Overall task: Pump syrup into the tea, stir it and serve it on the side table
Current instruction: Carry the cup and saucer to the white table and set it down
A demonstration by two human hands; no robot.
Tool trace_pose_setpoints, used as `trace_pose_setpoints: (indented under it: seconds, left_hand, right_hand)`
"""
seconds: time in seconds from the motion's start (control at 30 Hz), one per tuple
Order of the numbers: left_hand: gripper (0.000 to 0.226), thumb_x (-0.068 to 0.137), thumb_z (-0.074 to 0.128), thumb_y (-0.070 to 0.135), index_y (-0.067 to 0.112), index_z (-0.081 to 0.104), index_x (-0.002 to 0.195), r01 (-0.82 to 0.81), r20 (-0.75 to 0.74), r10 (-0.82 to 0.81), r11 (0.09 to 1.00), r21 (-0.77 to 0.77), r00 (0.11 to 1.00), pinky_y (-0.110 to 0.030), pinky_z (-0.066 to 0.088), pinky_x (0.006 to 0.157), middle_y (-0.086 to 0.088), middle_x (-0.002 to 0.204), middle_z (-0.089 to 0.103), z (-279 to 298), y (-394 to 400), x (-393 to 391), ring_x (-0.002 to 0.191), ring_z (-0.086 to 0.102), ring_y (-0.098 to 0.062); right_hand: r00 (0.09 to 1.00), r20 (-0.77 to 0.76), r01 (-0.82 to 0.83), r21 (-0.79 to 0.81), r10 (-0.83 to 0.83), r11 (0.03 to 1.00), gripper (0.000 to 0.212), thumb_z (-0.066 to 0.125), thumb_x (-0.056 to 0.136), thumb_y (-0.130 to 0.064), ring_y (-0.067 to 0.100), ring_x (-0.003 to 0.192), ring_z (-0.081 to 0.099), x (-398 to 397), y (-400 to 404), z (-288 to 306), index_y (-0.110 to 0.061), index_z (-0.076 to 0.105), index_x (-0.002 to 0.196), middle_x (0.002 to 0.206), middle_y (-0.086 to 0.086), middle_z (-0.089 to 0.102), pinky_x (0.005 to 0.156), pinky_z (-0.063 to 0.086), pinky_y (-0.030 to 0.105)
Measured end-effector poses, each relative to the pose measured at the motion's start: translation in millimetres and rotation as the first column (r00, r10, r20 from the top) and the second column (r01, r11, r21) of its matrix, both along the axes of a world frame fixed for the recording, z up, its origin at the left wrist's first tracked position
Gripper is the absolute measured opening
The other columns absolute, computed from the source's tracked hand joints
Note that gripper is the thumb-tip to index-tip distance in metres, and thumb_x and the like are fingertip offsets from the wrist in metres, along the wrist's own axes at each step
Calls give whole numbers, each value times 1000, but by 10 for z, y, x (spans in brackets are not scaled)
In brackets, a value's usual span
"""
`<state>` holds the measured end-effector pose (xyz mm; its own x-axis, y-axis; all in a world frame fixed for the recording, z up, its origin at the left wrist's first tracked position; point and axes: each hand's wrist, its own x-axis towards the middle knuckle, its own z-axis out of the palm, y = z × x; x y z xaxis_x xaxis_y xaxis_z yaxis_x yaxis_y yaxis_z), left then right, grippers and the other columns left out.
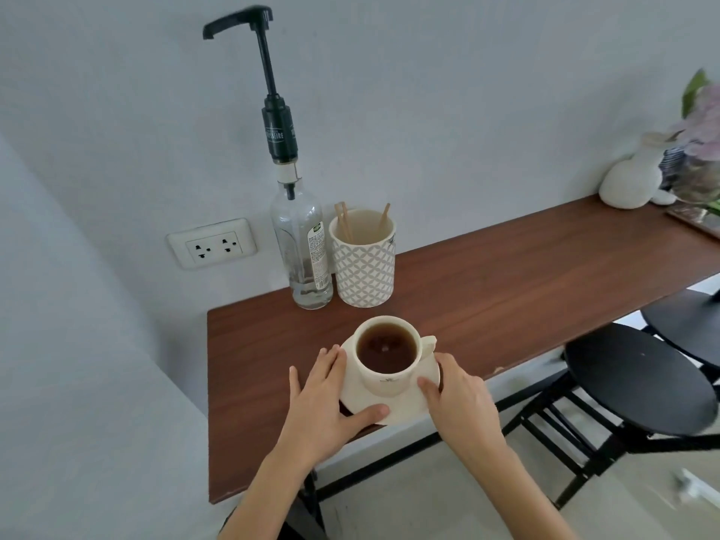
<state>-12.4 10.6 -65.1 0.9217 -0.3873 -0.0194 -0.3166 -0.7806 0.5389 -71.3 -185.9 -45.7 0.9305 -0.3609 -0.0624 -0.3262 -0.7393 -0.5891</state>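
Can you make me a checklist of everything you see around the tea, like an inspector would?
Surface: brown wooden counter against a pale wall.
Job's things: cup of tea on a saucer; syrup bottle with tall black pump, nearly empty; patterned holder with wooden stir sticks.
Clutter: white vase and flowers, far end.
Grippers: left hand and right hand grip the saucer's edges.
Cables: nothing seen.
Surroundings: wall socket; black stools.

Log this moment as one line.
left hand + right hand: gripping cream saucer | cream teacup: on saucer | wooden stirrers: untouched
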Motion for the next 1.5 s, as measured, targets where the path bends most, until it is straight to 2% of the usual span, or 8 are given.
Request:
trace_pose_setpoints:
  seconds: [0.13, 0.27, 0.43, 0.87, 1.0, 1.17, 1.27, 1.5]
  left_hand:
    - [110, 76, 56, 82, 26, 15, 162, 35, -14, -35, 999, 14, 999, -56, -11, 123, 7, 171, 10, -3, 16, -29, 157, 0, -11]
    - [110, 75, 57, 82, 26, 17, 161, 53, -17, -52, 998, 38, 998, -55, -10, 123, 8, 170, 12, 1, 29, -62, 157, 1, -11]
    - [107, 76, 63, 77, 28, 20, 161, 30, -44, -30, 1000, -5, 999, -53, -13, 122, 10, 170, 13, 17, 19, -167, 157, 1, -9]
    - [85, 88, 59, 64, 29, 26, 159, -316, -91, 303, 928, -200, 949, -52, -2, 126, 11, 167, 22, 114, -182, -1019, 156, 11, -10]
    - [74, 95, 66, 44, 31, 30, 158, -445, -136, 427, 812, -377, 894, -27, 32, 119, 16, 152, 48, 184, -207, -1514, 138, 41, 4]
    - [69, 98, 66, 9, 24, 34, 157, -615, -317, 544, 549, -566, 777, -32, 58, 95, 1, 134, 66, 293, -135, -2171, 110, 69, -6]
    - [69, 97, 65, 1, 22, 35, 155, -676, -365, 621, 386, -627, 694, -23, 57, 72, -5, 129, 68, 353, -34, -2633, 86, 74, -12]
    - [69, 96, 67, 1, 24, 38, 154, -709, -361, 767, 168, -685, 530, -25, 58, 72, -8, 126, 69, 439, 263, -3918, 88, 76, -19]
  right_hand:
    - [998, 0, 57, 559, -69, 827, 35, 50, 101, -20, 19, 54, 69, -125, 30, -61, -31, 40, 133, 86, 13, 71, 46, 56, 29]
    - [997, 11, 29, 856, -73, 517, 54, 57, 98, -9, 29, 90, 76, -224, -13, -121, -41, 38, 137, 118, 14, 65, 66, 64, 43]
    - [999, -9, 27, 920, -48, 392, 56, 59, 98, -3, 38, 95, 74, -286, -96, -215, -39, 41, 137, 116, 25, 68, 73, 62, 51]
    - [968, 18, -115, 918, 250, 380, 51, 54, 99, 1, 46, 80, 74, -380, -486, -184, -33, 44, 136, 108, 28, 71, 64, 63, 48]
    - [913, 46, -208, 907, 405, 365, 50, 54, 99, 3, 48, 78, 74, -433, -513, -40, -31, 47, 135, 105, 29, 72, 62, 63, 49]
    - [809, 56, -294, 901, 585, 320, 52, 54, 99, 3, 47, 77, 74, -630, -321, 137, -33, 46, 136, 97, 29, 75, 63, 64, 49]
    - [726, 70, -340, 901, 684, 268, 55, 54, 99, 3, 47, 79, 74, -833, -93, 224, -34, 44, 138, 93, 28, 76, 61, 64, 46]
    - [513, 83, -383, 913, 854, 141, 58, 56, 97, 3, 46, 84, 75, -1618, 623, 327, -33, 45, 141, 108, 27, 73, 57, 64, 45]
